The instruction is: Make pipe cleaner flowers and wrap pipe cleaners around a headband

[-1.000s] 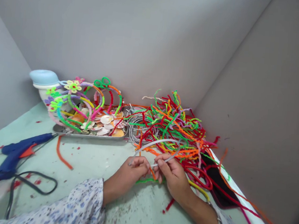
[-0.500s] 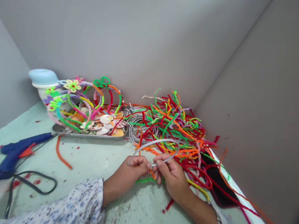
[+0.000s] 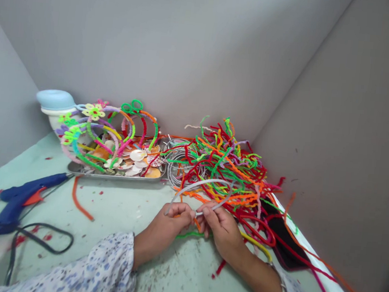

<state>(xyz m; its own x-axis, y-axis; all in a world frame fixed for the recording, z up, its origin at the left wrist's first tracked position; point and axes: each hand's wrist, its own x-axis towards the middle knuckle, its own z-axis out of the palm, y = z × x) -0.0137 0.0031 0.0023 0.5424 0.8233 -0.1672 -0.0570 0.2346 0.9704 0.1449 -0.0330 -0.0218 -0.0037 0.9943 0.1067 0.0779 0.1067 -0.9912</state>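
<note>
My right hand (image 3: pixel 224 231) grips a pale grey headband (image 3: pixel 206 182) near one end, thumb pressed on the band. The band arches up, and its other side comes down behind my left hand (image 3: pixel 168 224). My left fingers are closed in a pinch by the held end, with an orange pipe cleaner (image 3: pixel 197 224) showing between them and below the fingertips. Exactly how it is wound on the band is hidden by the fingers. A green pipe cleaner (image 3: pixel 190 234) lies on the table just under both hands.
A big tangle of pipe cleaners (image 3: pixel 227 158) lies behind my right hand, beside coiled wire (image 3: pixel 178 174). Further left, a metal tray (image 3: pixel 115 178) holds shells and several decorated headbands (image 3: pixel 125 146). A blue glue gun (image 3: pixel 17 202) with its cord lies at left. A dark phone-like slab (image 3: pixel 285 239) sits at right.
Both hands stay in nearly the same place. The headband's arch has dipped slightly, and the fingertips have shifted a little around its end and the orange pipe cleaner.
</note>
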